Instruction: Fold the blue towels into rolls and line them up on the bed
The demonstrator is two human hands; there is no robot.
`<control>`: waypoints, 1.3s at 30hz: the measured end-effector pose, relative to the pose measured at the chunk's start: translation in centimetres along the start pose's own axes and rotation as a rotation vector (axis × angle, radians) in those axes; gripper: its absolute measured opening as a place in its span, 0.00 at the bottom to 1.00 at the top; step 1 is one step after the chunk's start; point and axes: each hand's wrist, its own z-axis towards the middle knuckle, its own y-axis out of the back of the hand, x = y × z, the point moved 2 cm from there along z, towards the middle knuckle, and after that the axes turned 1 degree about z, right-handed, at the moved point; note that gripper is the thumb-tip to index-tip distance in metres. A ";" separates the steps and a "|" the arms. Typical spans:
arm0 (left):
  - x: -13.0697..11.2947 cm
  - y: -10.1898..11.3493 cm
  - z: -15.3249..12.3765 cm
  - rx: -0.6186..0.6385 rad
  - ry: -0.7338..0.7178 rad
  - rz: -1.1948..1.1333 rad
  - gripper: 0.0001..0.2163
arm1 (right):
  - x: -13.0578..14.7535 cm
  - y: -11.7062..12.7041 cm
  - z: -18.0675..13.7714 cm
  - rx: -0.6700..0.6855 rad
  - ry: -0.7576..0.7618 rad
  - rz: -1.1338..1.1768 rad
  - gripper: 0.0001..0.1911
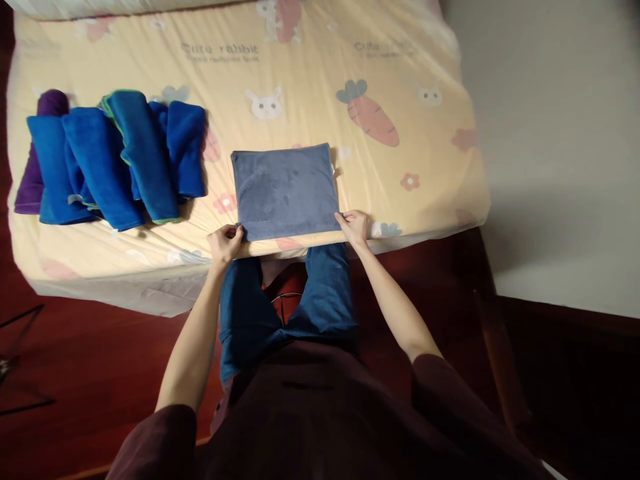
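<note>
A grey-blue towel point(286, 190) lies flat and folded into a rectangle near the front edge of the bed. My left hand point(226, 243) pinches its near left corner, fingers closed. At the near right corner, my right hand point(354, 227) grips the cloth between thumb and fingers. A small white tag sticks out from the towel's right side. Several rolled towels lie in a row to the left, among them a blue one point(105, 167), a teal one with green edging point(145, 157) and a purple one point(31, 177) at the far left.
The bed wears a yellow sheet point(300, 80) printed with rabbits and carrots. A pale wall point(560, 153) stands at the right. Dark red floor point(100, 360) shows below the bed, with a thin black stand point(25, 360) at the left.
</note>
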 end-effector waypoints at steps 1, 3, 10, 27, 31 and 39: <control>0.0 0.0 0.0 -0.002 0.004 0.000 0.11 | 0.0 0.0 0.1 -0.002 -0.006 -0.004 0.16; 0.2 -0.1 0.2 -0.001 0.008 0.006 0.11 | 0.1 0.0 0.1 -0.001 -0.008 -0.021 0.14; 0.6 -0.6 0.4 0.017 0.024 0.039 0.09 | 1.1 -0.4 0.6 -0.010 -0.039 -0.153 0.11; -2.0 -0.8 -3.2 0.307 -0.636 0.204 0.29 | 4.0 3.3 -5.4 0.383 0.697 -0.239 0.24; -1.8 -1.5 -2.9 0.260 -0.596 0.303 0.31 | 3.4 2.1 -4.2 0.395 0.669 -0.333 0.29; -2.2 -0.3 -1.4 0.312 -0.614 0.394 0.27 | 4.1 1.1 -2.2 0.344 0.654 -0.396 0.29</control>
